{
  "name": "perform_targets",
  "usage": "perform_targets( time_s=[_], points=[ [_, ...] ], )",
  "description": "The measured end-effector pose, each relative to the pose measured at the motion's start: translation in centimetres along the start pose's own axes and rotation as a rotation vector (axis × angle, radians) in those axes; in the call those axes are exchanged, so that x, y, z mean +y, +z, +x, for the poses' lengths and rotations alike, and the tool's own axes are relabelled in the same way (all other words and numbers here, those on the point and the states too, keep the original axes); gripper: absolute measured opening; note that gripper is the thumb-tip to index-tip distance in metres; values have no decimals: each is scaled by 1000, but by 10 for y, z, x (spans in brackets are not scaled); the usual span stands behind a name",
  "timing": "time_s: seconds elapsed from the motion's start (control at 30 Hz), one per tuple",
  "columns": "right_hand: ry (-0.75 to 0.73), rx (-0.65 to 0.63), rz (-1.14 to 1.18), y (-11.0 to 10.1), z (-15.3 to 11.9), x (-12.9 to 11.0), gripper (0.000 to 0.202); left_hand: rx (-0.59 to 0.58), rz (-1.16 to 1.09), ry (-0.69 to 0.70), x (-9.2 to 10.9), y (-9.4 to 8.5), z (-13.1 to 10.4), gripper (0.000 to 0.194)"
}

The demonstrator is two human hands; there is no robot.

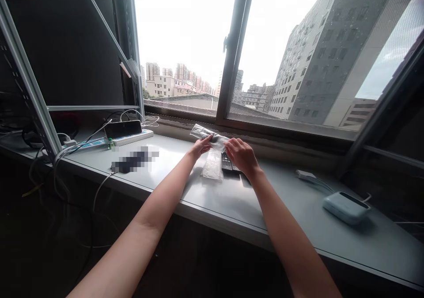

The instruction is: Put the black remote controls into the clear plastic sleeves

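A clear plastic bag (201,132) is held above the shelf between my two hands, with something dark showing inside it. My left hand (200,147) pinches its near edge, thumb on top. At the bag's right end, the fingers of my right hand (243,155) are closed on the plastic. Below lies another clear plastic bag (212,167), crumpled and flat on the grey surface; whether it joins the upper one I cannot tell. Beside it, partly covered by my right hand, rests a black device with rows of buttons (227,163), like a remote control.
Left on the grey shelf (198,196) are a blurred-out dark item (132,160), a small green bottle (110,143), a phone (123,129) and a white power strip (132,137) with cables. A pale blue case (346,207) and white plug (305,175) sit right. Windows stand behind.
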State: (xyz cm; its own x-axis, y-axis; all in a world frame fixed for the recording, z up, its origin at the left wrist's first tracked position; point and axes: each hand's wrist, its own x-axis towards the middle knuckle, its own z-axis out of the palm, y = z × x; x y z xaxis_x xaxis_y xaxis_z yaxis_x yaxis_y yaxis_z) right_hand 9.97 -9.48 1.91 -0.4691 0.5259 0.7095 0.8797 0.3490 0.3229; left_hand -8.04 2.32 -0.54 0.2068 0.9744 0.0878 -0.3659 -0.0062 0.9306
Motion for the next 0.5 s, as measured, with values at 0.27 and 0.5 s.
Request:
perform_targets(
  time_s=[0.27, 0.5],
  points=[
    [83, 14, -5, -3, -1, -1, 34, 5, -10, -14, 2, 2, -2, 25],
    [100, 40, -41, -2, -4, 2, 35, -16, -23, -12, 1, 2, -1, 27]
  ],
)
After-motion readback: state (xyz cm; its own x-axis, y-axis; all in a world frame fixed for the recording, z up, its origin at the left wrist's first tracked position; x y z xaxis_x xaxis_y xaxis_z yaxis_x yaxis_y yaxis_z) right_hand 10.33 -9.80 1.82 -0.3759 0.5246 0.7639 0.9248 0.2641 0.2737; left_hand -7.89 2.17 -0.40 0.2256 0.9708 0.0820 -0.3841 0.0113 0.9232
